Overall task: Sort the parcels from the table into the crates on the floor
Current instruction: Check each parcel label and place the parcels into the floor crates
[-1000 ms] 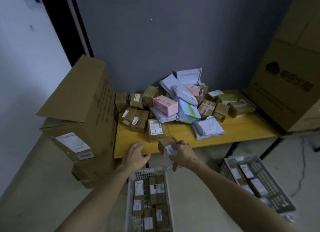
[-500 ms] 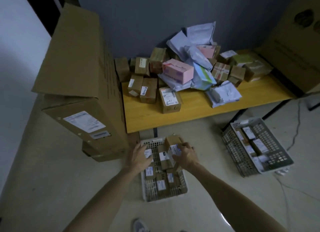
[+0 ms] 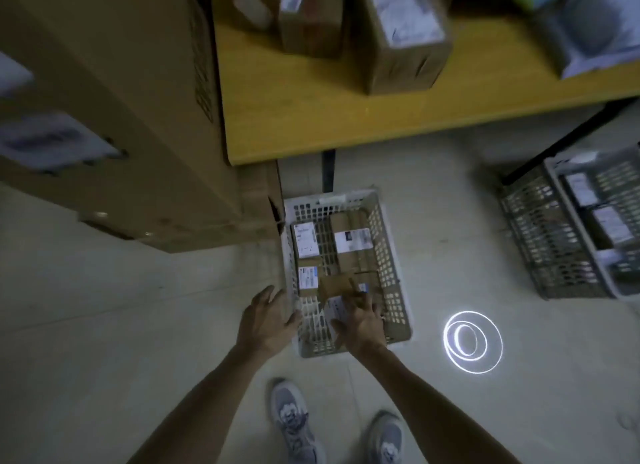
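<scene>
Two hands are over the white crate (image 3: pixel 385 255) on the floor (image 3: pixel 156 325). Your left hand (image 3: pixel 266 319) is open and relaxed beside its left rim. Your right hand (image 3: pixel 362 321) is spread wide, fingertips seemingly just touching the small brown parcel (image 3: pixel 335 285), which is tilted above the labelled parcels (image 3: pixel 351 241) inside.

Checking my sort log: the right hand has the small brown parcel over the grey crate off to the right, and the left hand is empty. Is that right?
Wrong crate. In the head view the right hand has the small brown parcel over the white crate, not the grey crate off to the right. The left hand is empty, as stated.
</scene>
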